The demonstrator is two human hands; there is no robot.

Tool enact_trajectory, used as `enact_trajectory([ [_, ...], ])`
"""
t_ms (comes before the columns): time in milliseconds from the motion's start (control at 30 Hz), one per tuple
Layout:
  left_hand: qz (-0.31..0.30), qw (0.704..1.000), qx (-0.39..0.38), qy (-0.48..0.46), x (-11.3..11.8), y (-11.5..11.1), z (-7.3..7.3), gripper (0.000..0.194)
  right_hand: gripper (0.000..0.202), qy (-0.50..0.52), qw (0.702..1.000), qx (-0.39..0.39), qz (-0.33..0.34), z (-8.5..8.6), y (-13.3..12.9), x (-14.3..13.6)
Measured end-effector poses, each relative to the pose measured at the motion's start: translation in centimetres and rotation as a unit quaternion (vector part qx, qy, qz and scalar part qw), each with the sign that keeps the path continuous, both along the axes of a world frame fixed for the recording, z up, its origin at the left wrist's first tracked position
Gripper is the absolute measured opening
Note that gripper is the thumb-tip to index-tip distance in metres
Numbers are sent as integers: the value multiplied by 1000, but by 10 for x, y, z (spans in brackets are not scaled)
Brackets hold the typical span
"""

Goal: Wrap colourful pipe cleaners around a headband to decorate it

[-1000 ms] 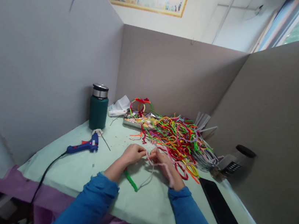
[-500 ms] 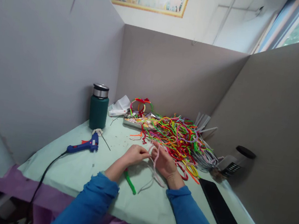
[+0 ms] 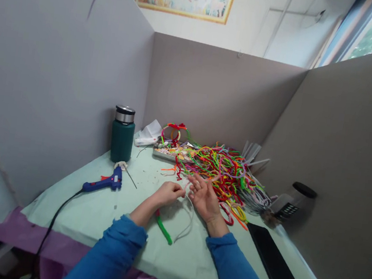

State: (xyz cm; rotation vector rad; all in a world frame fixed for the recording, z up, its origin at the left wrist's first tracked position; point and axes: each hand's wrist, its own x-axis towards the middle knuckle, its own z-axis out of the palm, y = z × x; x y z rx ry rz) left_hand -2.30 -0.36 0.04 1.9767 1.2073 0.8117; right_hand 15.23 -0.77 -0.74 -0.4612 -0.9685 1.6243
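Note:
My left hand [image 3: 169, 193] is closed in a pinch, and pipe cleaners come out at its fingertips. One of these is a thin whitish-grey pipe cleaner [image 3: 191, 219] that curves down to the table. A pale pink pipe cleaner [image 3: 214, 179] shows beyond my right fingers; part of it is hidden behind them. My right hand [image 3: 205, 202] is turned palm up with its fingers apart, close to the left fingertips. Under my left wrist lies a green pipe cleaner piece [image 3: 163, 229] with a red end.
A tangled heap of coloured pipe cleaners [image 3: 227, 164] lies behind my hands, beside a metal tray [image 3: 166, 156] of small pieces. To the left are a blue glue gun [image 3: 102, 184] with its cord and a green bottle [image 3: 122, 139]. A black flat object [image 3: 277, 265] and a jar [image 3: 293, 201] are right.
My right fingers have opened out. The pink pipe cleaner that hung down in front of my right hand has swung up and now points away beyond the fingers. My left hand keeps its pinch.

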Motion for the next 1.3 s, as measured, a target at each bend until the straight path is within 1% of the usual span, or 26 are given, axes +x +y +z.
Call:
enact_trajectory([
  [67,-3,1000,-6,1,0,0,1,37,43,-39,999,21,-28,-1,0,0],
  [133,-4,1000,-18,-8,0,-1,1,37,38,-124,989,54,-66,-4,-1,-1],
  [167,-3,1000,-25,-13,0,-1,1,37,37,-175,977,79,-89,-6,-2,-2],
  [200,-2,999,-31,-18,0,-1,2,38,36,-225,961,112,-114,-7,-2,-4],
  [267,-8,999,-36,-29,-1,-1,2,39,29,-304,918,193,-164,-10,-2,-7],
  [333,-24,998,-36,-43,-1,-1,2,39,23,-347,877,264,-203,-10,-2,-10],
  [400,-36,997,-39,-61,-1,-3,3,39,18,-367,853,293,-228,-10,-1,-11],
  [467,-40,995,-48,-81,0,-4,5,38,14,-371,842,302,-248,-10,0,-11],
  [567,-54,991,-56,-110,1,-6,6,35,13,-368,834,319,-259,-12,2,-9],
  [667,-53,990,-34,-122,1,-5,5,33,15,-374,827,332,-257,-13,3,-8],
  [767,-23,993,10,-113,2,-2,2,29,16,-386,820,336,-256,-12,2,-9],
  [867,20,994,54,-95,1,1,-2,25,18,-389,819,338,-252,-12,0,-10],
  [967,53,992,79,-82,1,3,-4,23,20,-390,820,337,-250,-12,0,-12],
  [1067,66,990,81,-100,1,3,-4,20,20,-389,824,334,-242,-13,0,-13],
  [1233,25,986,71,-149,2,5,-5,20,19,-380,831,331,-235,-15,2,-13],
  [1300,45,985,62,-157,1,9,-6,20,18,-381,831,325,-243,-15,2,-12],
])
